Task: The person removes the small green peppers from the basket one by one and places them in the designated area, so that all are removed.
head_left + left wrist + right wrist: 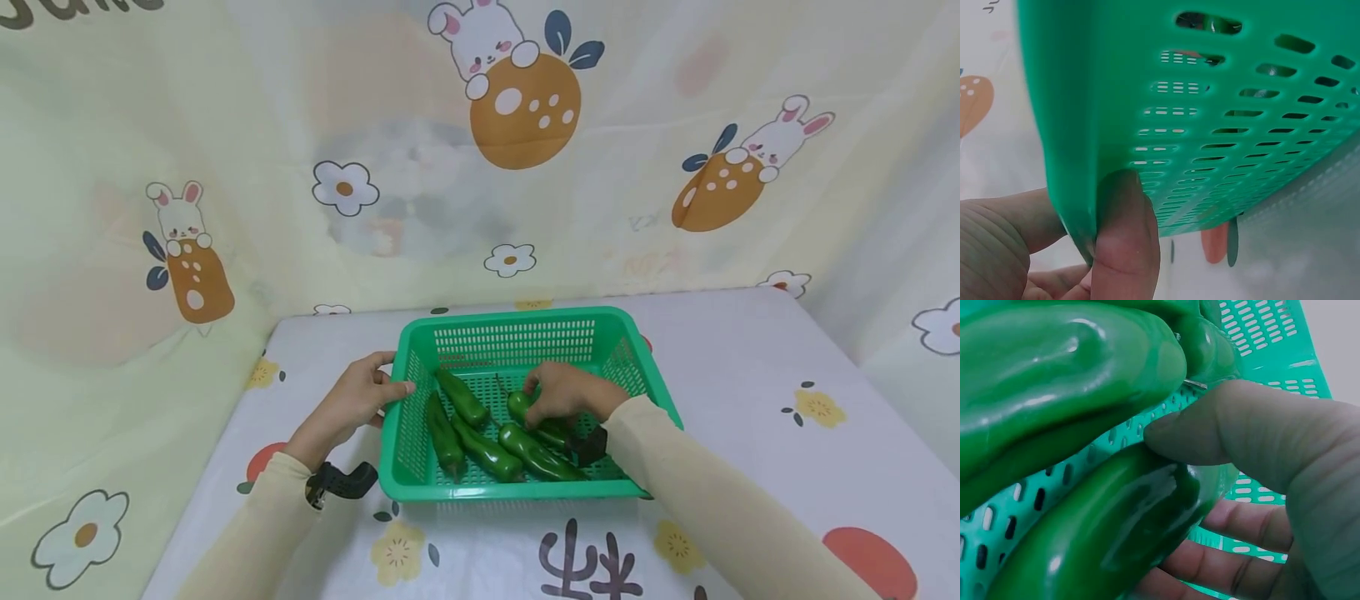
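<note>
A green plastic basket [517, 493] holds several green peppers, among them one at its left side [445, 437] and one near the front [536, 454]. The left hand [352, 406] grips the basket's left rim; in the left wrist view its thumb [1125, 240] lies on the basket wall, with fingers behind the rim. Inside the basket at the right, the right hand [566, 392] has its thumb and fingers around a pepper [1104, 531], which lies low against the basket floor. Another pepper [1066, 381] lies beside it in the right wrist view.
The basket stands on a table with a white patterned cloth [750, 400]. Behind it hangs a pale curtain [255, 100] printed with rabbits and flowers. Black camera mounts [345, 482] sit at both wrists.
</note>
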